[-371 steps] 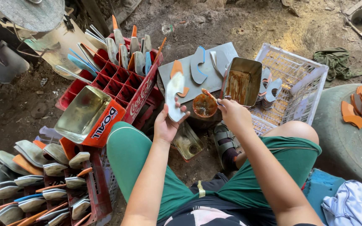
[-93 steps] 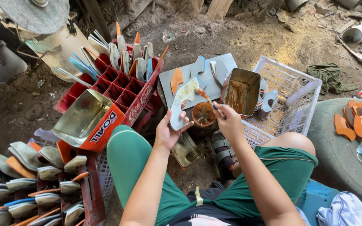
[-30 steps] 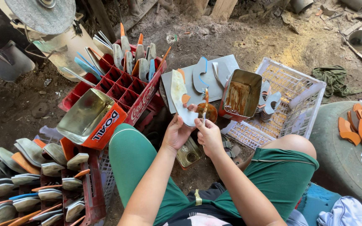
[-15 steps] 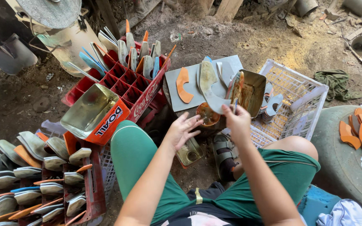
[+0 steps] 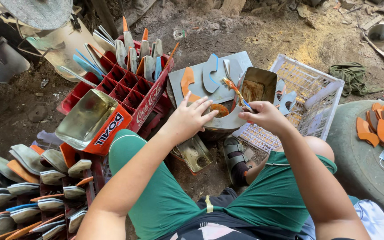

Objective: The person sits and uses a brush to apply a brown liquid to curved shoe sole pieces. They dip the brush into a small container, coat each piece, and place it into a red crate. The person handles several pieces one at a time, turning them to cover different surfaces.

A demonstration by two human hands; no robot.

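The left hand (image 5: 191,116) lies open on a grey sole (image 5: 227,121) over the glue pot (image 5: 218,111), the right hand (image 5: 265,116) pinches a brush (image 5: 236,92), and many soles (image 5: 45,195) wait stacked nearby.

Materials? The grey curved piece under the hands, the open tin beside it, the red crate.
Grey curved piece: probably rubber or foam sheet, matte, thin flat cut edge; the left hand presses it while the right hand holds a brush over it. Open tin: metal, shiny walls, brown smears inside. Red crate: moulded plastic, glossy, gridded cells.
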